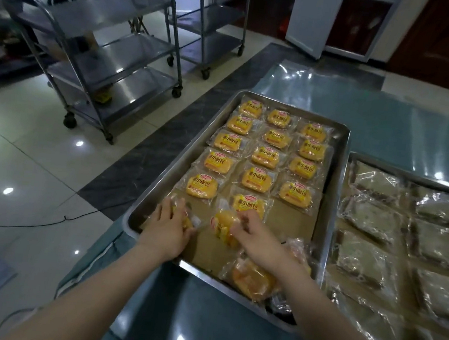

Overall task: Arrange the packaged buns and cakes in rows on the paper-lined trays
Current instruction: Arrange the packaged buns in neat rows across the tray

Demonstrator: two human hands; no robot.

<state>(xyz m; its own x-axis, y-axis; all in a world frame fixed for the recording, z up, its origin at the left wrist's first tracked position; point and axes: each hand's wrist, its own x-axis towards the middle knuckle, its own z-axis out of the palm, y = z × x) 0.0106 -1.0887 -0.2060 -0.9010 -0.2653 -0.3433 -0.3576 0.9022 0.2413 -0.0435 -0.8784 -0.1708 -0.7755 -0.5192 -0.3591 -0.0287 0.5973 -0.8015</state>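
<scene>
Two at once: left hand grips a bun packet at the tray's near-left corner, right hand pinches a second packet mid near edge. Slick wrappers could land crooked, or that right forearm bumps the loose pile in the near-right corner.

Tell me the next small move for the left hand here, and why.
Probably lower the left hand and set its bun flat on the tray, just nearer than the left row's last bun. The fingers hold the packet right over bare paper at that row's end.
</scene>
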